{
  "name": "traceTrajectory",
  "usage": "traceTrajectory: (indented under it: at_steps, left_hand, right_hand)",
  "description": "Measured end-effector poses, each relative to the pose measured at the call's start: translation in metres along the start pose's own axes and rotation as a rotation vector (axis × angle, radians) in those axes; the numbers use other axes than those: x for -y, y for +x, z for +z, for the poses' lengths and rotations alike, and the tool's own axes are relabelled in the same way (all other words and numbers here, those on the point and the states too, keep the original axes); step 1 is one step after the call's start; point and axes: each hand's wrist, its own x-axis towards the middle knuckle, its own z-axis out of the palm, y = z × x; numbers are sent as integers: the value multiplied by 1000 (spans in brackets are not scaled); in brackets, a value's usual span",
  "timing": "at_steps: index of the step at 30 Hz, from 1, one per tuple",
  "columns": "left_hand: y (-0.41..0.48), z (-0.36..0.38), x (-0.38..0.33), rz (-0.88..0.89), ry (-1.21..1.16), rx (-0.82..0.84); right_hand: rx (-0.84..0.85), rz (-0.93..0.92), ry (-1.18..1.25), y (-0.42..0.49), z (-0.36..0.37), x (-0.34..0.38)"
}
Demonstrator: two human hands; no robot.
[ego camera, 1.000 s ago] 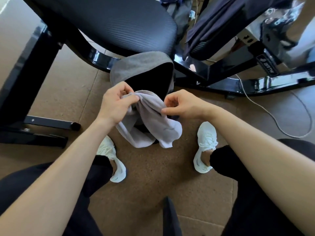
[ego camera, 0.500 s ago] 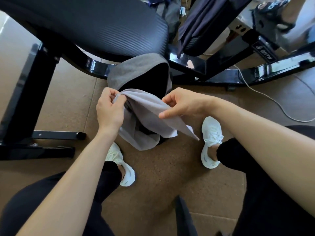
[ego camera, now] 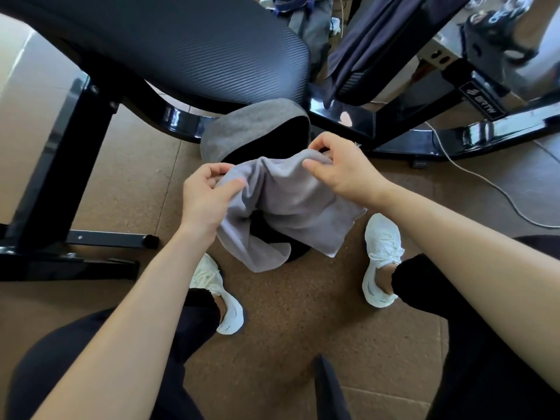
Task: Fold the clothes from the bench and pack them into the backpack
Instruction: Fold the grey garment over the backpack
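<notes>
Both hands grip the grey cloth [ego camera: 288,207]: left hand [ego camera: 209,198] pinches its edge at approx 9 o'clock, right hand [ego camera: 342,168] clenches the top edge at approx 1 o'clock. We see the cloth draped btwn them, lower end hanging toward 6 o'clock, just above the floor. Backpack [ego camera: 242,131] sits directly behind the cloth at 12 o'clock, grey flap up, dark opening facing us. Bench [ego camera: 188,47] w/ black pad above it. Dark garment [ego camera: 372,40] hangs at 1 o'clock, well apart from the hands.
</notes>
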Motion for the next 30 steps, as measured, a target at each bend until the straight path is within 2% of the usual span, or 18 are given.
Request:
traceTrajectory:
  at_steps: [3,6,8,9,12,16,21,25,30]
  left_hand:
    - [-4,4,-5,82,-5,189]
    - [-13,9,-12,222,60,394]
    - [-17,12,-15,288,85,470]
    - [-18,13,-15,304,84,480]
    - [-14,12,-12,276,89,429]
    - [-10,10,-4,211,250,399]
    - [-3,8,7,124,307,287]
    - [-5,9,5,63,196,225]
    - [-6,11,-2,-49,-183,136]
  right_hand:
    - [91,-75,107,-8,-1,13]
    - [335,-130,219,-13,1,20]
    - [484,-134,202,-14,2,23]
    - [498,-142,145,-14,2,23]
    - [299,-108,54,-6,0,14]
    - [-43,104,125,1,-4,11]
    - [-262,333,316,7,-12,9]
    - [-335,442,461,9,-16,3]
    - [-213,388,587,5,-19,9]
